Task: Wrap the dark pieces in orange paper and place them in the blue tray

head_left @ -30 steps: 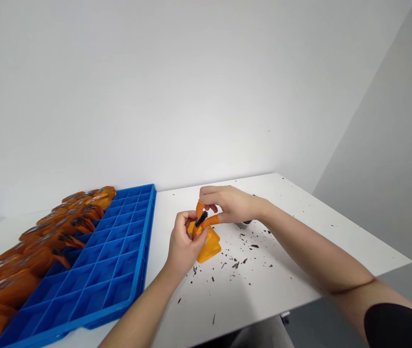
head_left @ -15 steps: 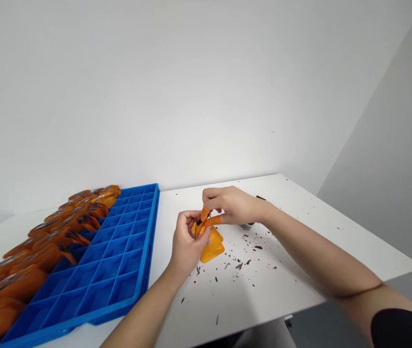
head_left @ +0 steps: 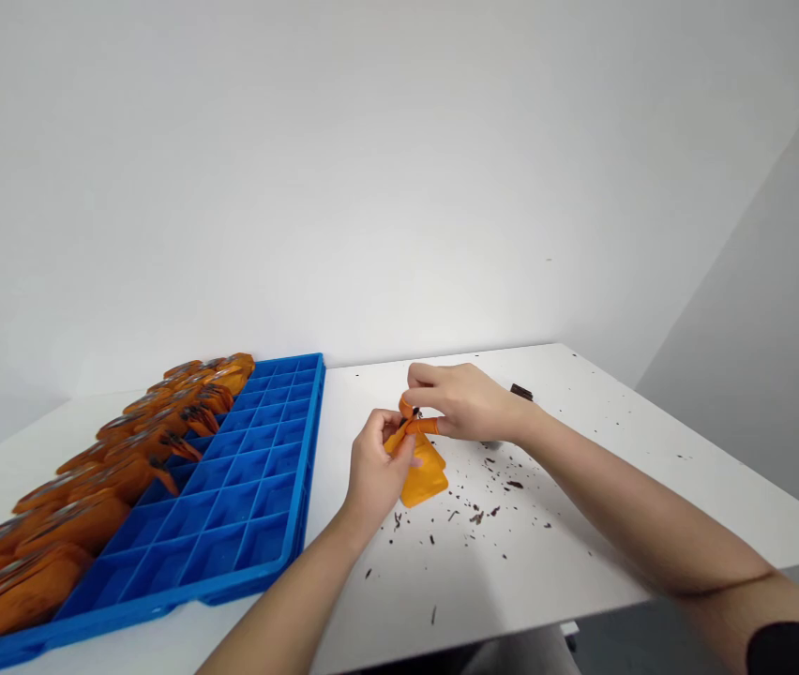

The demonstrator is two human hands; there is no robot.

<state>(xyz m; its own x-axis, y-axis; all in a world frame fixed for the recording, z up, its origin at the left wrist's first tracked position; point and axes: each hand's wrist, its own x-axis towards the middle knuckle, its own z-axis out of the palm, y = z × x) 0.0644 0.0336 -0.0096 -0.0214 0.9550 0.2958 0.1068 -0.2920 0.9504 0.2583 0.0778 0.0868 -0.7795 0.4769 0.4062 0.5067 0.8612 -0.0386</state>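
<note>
My left hand [head_left: 380,466] is closed on the upper part of a flat orange pouch [head_left: 425,480], with fingers and thumb gripping near its mouth. My right hand [head_left: 468,401] reaches over from the right with its thumb and index finger, both in orange finger cots [head_left: 425,427], bent together at the pouch's mouth. Some dark bits [head_left: 417,412] show at these fingertips, too small to name. Whether the fingers pinch the pouch's edge or the dark bits is hidden. The pouch's lower part hangs just over or rests on the white table [head_left: 512,581]; I cannot tell which.
On the left, a blue compartment tray [head_left: 259,497] carries rows of filled-looking orange pouches [head_left: 108,478] along its left side. Dark flakes [head_left: 476,517] are scattered around the pouch. A dark block [head_left: 521,392] lies behind my right wrist, and a greyish thing [head_left: 492,443] is mostly hidden under it.
The view has shifted left, so everything sits a little further right. My right thumb and index finger have come closer together at the pouch's mouth. The left hand keeps its grip.
</note>
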